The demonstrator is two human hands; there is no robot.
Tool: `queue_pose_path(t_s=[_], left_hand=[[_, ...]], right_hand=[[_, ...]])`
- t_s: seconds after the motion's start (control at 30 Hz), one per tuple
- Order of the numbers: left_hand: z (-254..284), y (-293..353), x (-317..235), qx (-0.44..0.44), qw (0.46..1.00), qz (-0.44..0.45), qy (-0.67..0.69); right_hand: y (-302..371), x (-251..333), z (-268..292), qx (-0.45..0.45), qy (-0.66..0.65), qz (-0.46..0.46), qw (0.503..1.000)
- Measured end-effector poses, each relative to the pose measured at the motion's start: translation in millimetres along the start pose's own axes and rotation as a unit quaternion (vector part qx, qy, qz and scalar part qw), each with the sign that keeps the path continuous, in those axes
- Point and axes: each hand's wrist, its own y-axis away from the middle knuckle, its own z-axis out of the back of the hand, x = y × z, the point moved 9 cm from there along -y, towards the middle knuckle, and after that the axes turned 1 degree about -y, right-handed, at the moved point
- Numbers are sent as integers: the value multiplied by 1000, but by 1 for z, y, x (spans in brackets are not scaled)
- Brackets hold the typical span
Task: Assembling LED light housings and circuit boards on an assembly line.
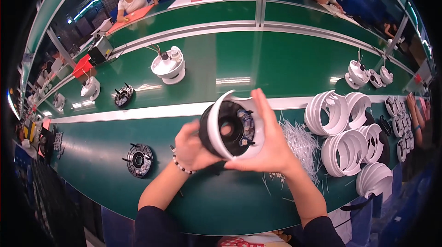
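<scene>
Above the near bench, I hold a white curved plastic shell (213,129) together with a black round part (235,143) that carries a small circuit board (248,127). The black part sits inside the shell's ring. My left hand (189,148), with a beaded bracelet on its wrist, is wrapped round the black part's left side. My right hand (275,148) grips the shell's right side, thumb below and fingers stretched along it. To the left, a similar black round part (139,160) lies on the bench.
Right of my hands are white cable ties (299,143), stacked white shells (343,152) and rows of small rings (399,122). On the far green belt (239,62) stand white dome units (168,65) and a black part (124,95). Two people (133,0) sit across.
</scene>
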Motion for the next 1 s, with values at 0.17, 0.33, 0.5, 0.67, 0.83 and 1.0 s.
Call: queue_pose_path(t_s=[0.17,0.33,0.5,0.67,0.83,1.0], left_hand=[[29,-6,-4,-118,993,-28,-11],[31,-5,-13,-105,989,-103,-33],[28,-2,-9,-143,982,-108,-51],[26,-3,-2,-70,996,-52,-28],[25,1,-3,-46,995,-59,-62],[28,2,-7,-103,989,-78,-73]], right_hand=[[-3,-3,-17,41,39,-1,998],[-1,8,-28,25,87,43,995],[0,15,-32,7,166,93,982],[-2,19,-30,48,156,100,981],[-3,18,-35,94,149,100,979],[1,18,-33,27,172,99,980]])
